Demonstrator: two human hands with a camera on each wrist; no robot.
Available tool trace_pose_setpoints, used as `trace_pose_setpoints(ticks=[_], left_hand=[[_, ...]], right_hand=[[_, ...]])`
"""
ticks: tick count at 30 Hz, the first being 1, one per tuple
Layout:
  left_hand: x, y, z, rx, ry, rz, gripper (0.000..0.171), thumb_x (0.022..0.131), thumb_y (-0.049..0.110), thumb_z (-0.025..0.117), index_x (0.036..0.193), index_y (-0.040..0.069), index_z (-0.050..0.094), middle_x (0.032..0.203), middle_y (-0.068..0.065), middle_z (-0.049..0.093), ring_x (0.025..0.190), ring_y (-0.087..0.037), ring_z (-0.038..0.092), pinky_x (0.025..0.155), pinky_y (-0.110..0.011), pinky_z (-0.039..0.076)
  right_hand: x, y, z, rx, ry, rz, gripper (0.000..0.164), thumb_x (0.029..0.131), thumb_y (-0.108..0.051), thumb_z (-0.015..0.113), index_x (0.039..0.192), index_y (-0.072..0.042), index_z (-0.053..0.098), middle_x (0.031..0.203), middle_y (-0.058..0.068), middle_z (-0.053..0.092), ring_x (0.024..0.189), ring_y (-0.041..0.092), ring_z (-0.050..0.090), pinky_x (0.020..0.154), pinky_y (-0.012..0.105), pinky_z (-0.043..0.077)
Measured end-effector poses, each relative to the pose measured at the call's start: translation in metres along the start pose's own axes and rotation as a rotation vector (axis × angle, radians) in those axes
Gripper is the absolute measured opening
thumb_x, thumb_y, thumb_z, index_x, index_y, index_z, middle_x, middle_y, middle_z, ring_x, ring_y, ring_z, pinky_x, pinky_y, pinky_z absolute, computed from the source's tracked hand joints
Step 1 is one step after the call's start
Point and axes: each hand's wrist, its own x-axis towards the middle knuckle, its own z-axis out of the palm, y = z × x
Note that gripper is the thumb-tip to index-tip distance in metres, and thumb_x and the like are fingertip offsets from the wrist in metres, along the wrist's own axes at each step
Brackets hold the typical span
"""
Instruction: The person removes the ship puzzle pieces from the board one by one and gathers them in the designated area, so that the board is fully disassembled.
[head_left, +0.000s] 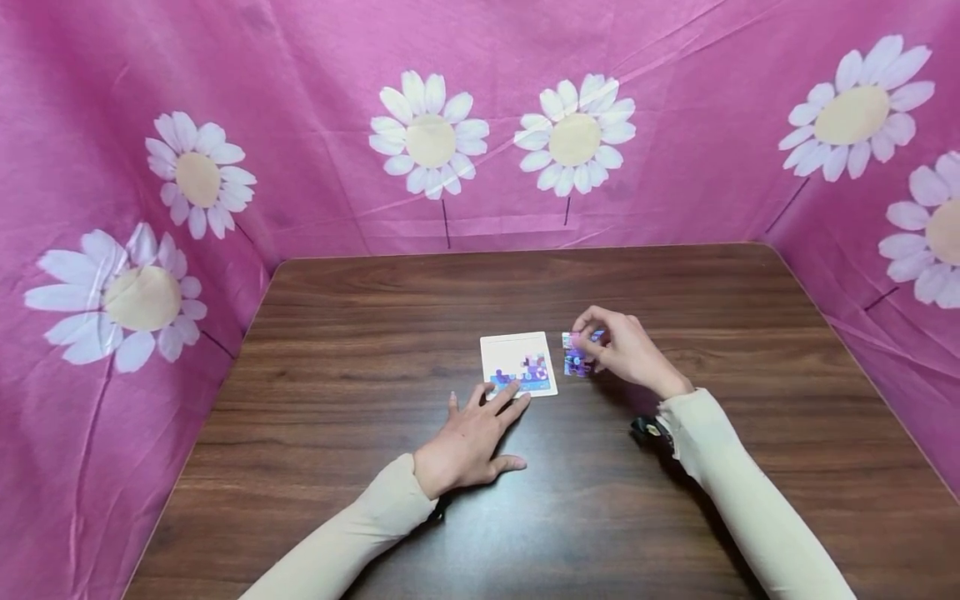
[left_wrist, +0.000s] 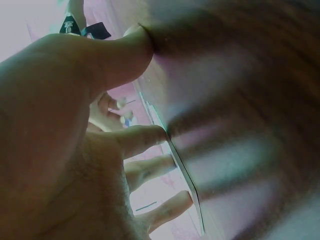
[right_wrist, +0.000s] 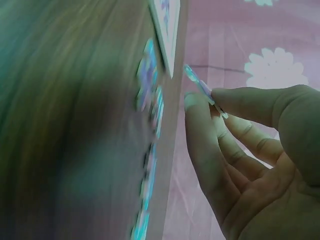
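A square white jigsaw puzzle board (head_left: 506, 352) lies on the table, with joined blue, purple and pink pieces along its lower part and bare white above. My left hand (head_left: 468, 440) stretches its fingers onto the board's near edge, thumb out to the side. In the right wrist view, a thin puzzle piece (right_wrist: 202, 89) is pinched between thumb and forefinger of my right hand (right_wrist: 265, 150), raised off the table. Just right of the board are loose puzzle pieces (head_left: 573, 364), partly covered by that hand in the head view.
Brown wood-grain table (head_left: 375, 333) under everything. A pink curtain (head_left: 315, 125) printed with white daisies surrounds its back and sides. A dark wrist device (head_left: 649, 430) shows at the right cuff.
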Motion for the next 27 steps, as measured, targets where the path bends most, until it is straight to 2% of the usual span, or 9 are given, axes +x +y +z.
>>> trace_pose_setpoints(ticks=[14,27], left_hand=[[0.0,-0.002,0.001,-0.004,0.001,0.001,0.087,0.095,0.057,0.067,0.166,0.023,0.031,0.175,-0.001,0.026,0.154,-0.037,0.032,0.106,-0.08,0.038],[0.001,-0.001,0.001,-0.009,0.001,-0.001,0.087,0.095,0.057,0.068,0.166,0.023,0.031,0.174,-0.001,0.027,0.154,-0.037,0.032,0.106,-0.08,0.037]], right_hand=[[-0.022,0.023,-0.017,0.015,-0.03,0.127,0.014,0.098,-0.006,0.07,0.11,-0.001,0.065,0.092,0.018,0.072,0.064,0.019,0.072,0.055,0.033,0.061],[-0.026,0.03,-0.02,-0.063,-0.059,0.136,0.018,0.095,-0.011,0.077,0.108,-0.002,0.068,0.094,0.014,0.067,0.062,0.014,0.065,0.053,0.031,0.057]])
